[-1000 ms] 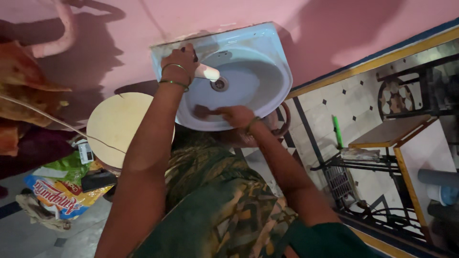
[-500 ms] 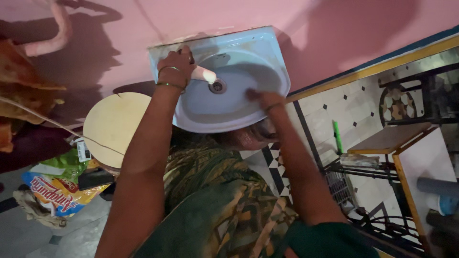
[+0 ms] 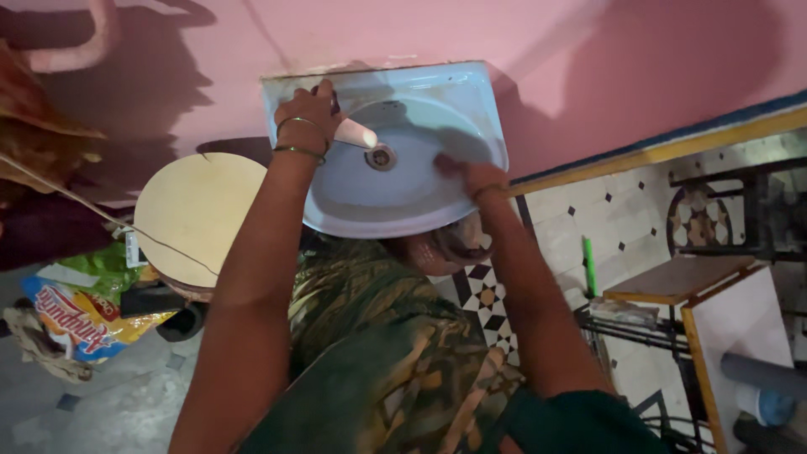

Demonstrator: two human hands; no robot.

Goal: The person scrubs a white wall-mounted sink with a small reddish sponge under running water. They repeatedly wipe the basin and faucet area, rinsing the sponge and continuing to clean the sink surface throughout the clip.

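Fingers [image 3: 315,101] of my left hand [image 3: 309,113] gripped the tap [image 3: 353,131].
Right hand [image 3: 471,175] pressed inside the sink [image 3: 471,92]; its grip I couldn't tell.

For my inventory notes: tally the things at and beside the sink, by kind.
Washbasin: 1
Tap: 1, under the left hand
Drain: 1
Round board: 1
Printed bag: 1
Bangles on left wrist: 2
Total: 7
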